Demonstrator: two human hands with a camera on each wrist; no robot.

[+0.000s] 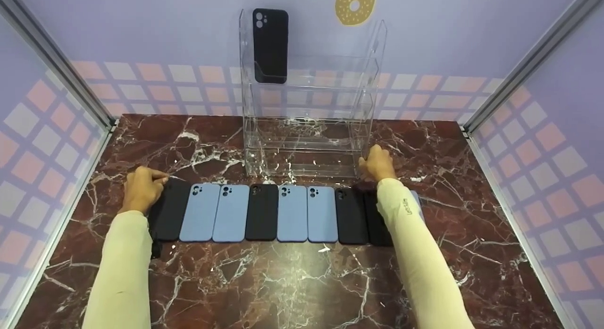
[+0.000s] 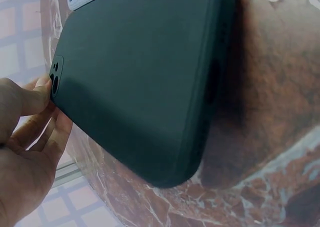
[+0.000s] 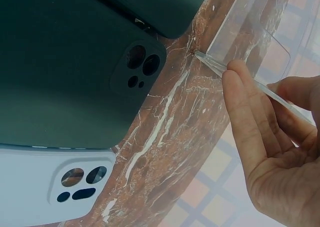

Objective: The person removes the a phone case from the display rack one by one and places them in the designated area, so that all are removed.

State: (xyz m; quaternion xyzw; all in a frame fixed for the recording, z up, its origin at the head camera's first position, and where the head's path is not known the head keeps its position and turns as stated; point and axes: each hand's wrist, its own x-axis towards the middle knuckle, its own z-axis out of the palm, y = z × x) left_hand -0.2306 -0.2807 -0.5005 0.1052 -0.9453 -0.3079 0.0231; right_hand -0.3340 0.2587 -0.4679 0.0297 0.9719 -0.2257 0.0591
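At the left end of a row of phone cases, my left hand [image 1: 141,189] pinches the camera-hole corner of a black phone case [image 1: 170,215]. In the left wrist view, the thumb lies by the camera cutout of that black case [image 2: 135,82] and the other fingers are under its edge. My right hand [image 1: 377,164] grips the right side of a clear tiered display rack [image 1: 306,157] near its front. The right wrist view shows the thumb and fingers of that hand [image 3: 270,152] on either side of the clear panel [image 3: 245,22].
Between the hands lie several light blue cases [image 1: 292,215] and black cases [image 1: 262,215], side by side. My right sleeve [image 1: 401,211] partly covers the row's right end. One black case [image 1: 270,46] stands in the rack's top tier, at left. Patterned walls [image 1: 188,36] enclose the marbled table [image 1: 292,282].
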